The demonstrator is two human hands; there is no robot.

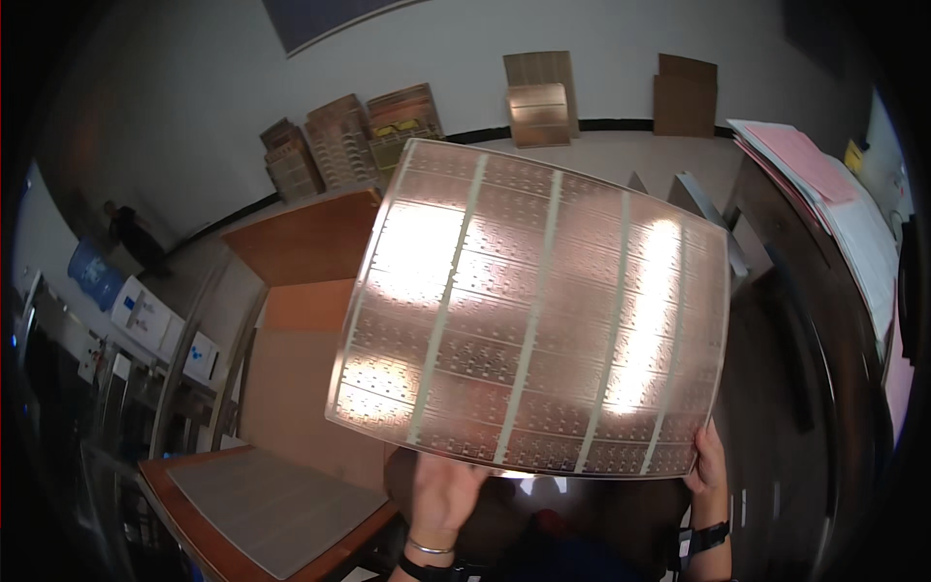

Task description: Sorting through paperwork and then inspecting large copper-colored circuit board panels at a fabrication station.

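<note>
A large copper-coloured circuit board panel (572,301) is raised in front of me, tilted, its shiny face crossed by several pale green strips and rows of small dark marks. At its lower edge, left of the middle, my left hand (444,497) supports it, the fingers hidden behind the panel. My right hand (710,461) grips the lower right corner, its fingers curled round the edge. Below and to the left lies a flat grey sheet (281,509) on a brown board (189,524), near my left forearm but apart from it.
An upright brown panel (301,238) stands behind the board at left. Stacked panels (339,141) lean on the far wall. A water dispenser (145,310) is at left; a person (136,238) is beyond it. Pink and white papers (824,194) lie on the right.
</note>
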